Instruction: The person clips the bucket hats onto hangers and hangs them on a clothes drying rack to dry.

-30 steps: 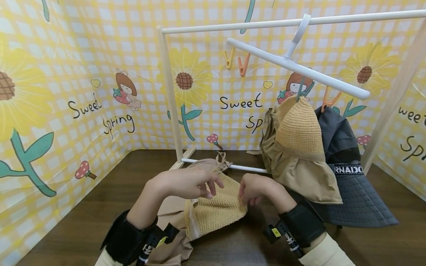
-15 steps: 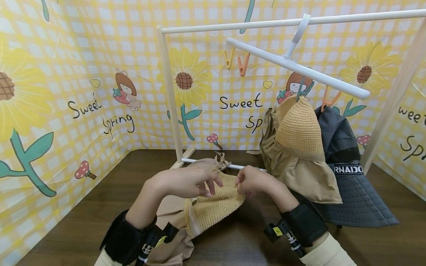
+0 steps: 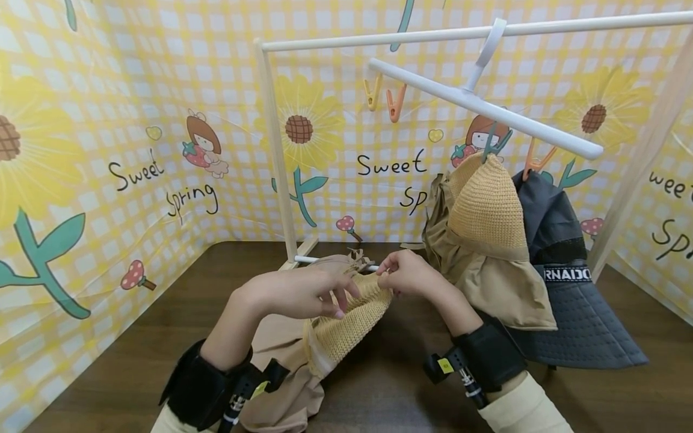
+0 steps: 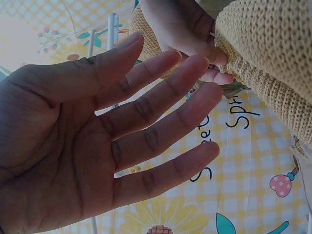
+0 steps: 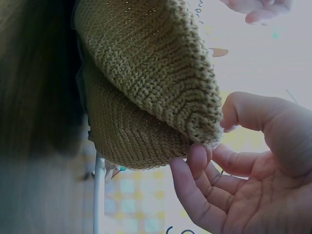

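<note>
A sun hat with a straw-yellow knitted crown (image 3: 346, 331) and a tan cloth brim (image 3: 278, 367) lies tilted over the table, its crown partly raised. My right hand (image 3: 407, 273) pinches the crown's tip between thumb and fingers. In the right wrist view the knit (image 5: 146, 63) folds beside those fingertips (image 5: 197, 158). My left hand (image 3: 300, 293) hovers over the crown, fingers spread and relaxed. Seen in the left wrist view, the left palm (image 4: 92, 131) holds nothing, and the knitted crown (image 4: 273, 44) is beyond its fingertips.
A white rack rail (image 3: 346, 42) carries a white hanger (image 3: 465, 99). Clips on it hold a second knitted hat (image 3: 487, 222) and a dark grey bucket hat (image 3: 579, 313) at right. A yellow clip (image 3: 372, 95) and an orange clip (image 3: 396, 103) hang at its left end.
My right hand has moved up and slightly left along the crown's edge, lifting and bunching the crown's tip. The left hand has barely shifted.
</note>
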Tool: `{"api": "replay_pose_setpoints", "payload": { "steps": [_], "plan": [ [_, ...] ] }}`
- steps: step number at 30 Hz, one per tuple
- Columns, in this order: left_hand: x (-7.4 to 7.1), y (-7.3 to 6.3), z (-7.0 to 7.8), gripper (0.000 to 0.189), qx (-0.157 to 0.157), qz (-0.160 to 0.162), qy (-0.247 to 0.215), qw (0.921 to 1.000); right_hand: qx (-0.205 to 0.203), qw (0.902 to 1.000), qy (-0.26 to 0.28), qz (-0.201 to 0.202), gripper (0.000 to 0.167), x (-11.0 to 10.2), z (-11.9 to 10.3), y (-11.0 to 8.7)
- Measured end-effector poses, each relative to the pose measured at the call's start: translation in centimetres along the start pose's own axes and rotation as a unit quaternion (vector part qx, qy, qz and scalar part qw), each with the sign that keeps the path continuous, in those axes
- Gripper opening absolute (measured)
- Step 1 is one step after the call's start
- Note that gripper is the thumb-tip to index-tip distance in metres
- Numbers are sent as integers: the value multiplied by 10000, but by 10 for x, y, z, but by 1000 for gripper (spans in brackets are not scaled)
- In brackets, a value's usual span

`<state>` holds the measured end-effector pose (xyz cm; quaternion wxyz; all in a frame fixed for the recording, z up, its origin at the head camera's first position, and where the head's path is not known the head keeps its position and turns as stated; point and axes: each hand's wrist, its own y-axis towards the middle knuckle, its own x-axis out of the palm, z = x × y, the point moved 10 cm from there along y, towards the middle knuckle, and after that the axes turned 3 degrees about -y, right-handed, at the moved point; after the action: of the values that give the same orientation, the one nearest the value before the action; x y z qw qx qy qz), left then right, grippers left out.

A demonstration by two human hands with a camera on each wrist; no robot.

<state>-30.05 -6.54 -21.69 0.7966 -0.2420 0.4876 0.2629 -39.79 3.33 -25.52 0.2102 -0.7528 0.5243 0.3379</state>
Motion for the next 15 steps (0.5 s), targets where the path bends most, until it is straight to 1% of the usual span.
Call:
{"api": "replay_pose_setpoints", "payload": {
  "steps": [4,9,12,15],
  "plan": [
    [-3,-1,-2,30,-77,43,-34,10000,-68,9998,154,95,22,-5,-3,3],
    [-5,-4,-6,31,-215,56,-272,9994,-118,9994,236,227,24,-10,-4,4],
    [-5,-4,-6,31,-201,73,-372,9991,-187,9991,246,301,26,-13,-6,5],
    [-6,-4,-5,31,-78,80,-309,9995,-249,9986,279,365,26,-15,-7,6]
  ]
}}
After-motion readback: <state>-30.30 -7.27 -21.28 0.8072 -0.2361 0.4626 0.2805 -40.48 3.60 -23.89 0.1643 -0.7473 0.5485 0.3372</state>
